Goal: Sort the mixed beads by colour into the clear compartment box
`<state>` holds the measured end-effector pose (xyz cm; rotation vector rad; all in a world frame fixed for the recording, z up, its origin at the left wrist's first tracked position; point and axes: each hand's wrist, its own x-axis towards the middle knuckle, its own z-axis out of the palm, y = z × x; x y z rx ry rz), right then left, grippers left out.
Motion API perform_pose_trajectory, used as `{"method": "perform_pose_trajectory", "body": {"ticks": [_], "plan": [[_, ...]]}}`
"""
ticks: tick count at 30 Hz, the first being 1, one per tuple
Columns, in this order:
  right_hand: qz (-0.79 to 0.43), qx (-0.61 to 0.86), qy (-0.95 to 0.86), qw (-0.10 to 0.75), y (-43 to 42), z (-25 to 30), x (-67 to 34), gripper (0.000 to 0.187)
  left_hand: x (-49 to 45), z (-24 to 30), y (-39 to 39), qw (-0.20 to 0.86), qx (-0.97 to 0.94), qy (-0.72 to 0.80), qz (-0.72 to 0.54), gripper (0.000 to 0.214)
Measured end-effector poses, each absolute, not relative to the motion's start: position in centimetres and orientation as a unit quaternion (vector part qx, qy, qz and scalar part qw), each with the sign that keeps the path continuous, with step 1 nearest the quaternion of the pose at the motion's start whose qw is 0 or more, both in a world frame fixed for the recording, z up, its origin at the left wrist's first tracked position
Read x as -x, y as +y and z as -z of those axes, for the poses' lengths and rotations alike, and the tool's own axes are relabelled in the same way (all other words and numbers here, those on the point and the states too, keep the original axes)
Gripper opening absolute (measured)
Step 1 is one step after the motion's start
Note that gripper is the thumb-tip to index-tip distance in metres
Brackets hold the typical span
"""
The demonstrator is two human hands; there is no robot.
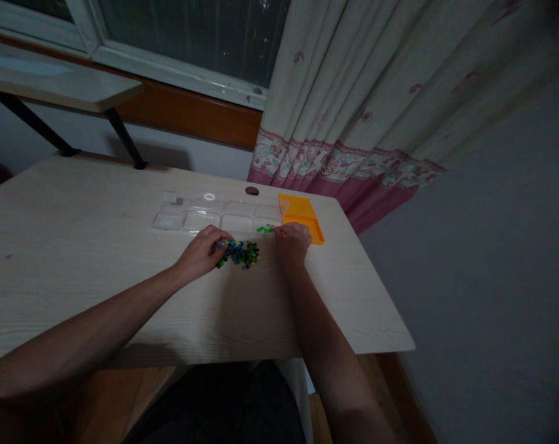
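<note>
A small heap of tiny coloured pieces (240,253), mostly green, blue and dark, lies on the pale wooden table (76,246). My left hand (204,250) rests at the heap's left edge with fingers curled onto the pieces. My right hand (291,242) sits just right of the heap, fingers pinched together near a few green pieces (264,229) that lie in the right end of a clear compartment tray (205,217). What the right fingers hold is too small to make out.
An orange lid or tray (302,216) lies right of the clear tray. A round cable hole (252,191) is near the table's back edge. A curtain (376,123) hangs behind, a window and a folding shelf (52,83) at the back left.
</note>
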<state>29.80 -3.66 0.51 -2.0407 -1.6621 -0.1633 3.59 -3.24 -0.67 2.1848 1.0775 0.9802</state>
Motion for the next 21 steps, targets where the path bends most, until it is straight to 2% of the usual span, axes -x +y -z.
{"method": "perform_pose_trajectory", "body": {"ticks": [7,14,21], "plan": [[0.097,0.718,-0.610,0.320,-3.4,0.4,-30.2,0.035,-3.6,0.6,-3.3,0.256,-0.806,0.397,-0.357,0.027],[0.060,0.705,-0.633,0.313,-3.5,-0.4,-29.9,0.031,-3.5,0.7,-3.3,0.259,-0.807,0.396,-0.353,0.025],[-0.017,0.587,-0.764,0.268,-3.9,-1.2,-28.4,0.023,-3.6,0.2,-3.7,0.211,-0.853,0.349,-0.325,0.023]]}}
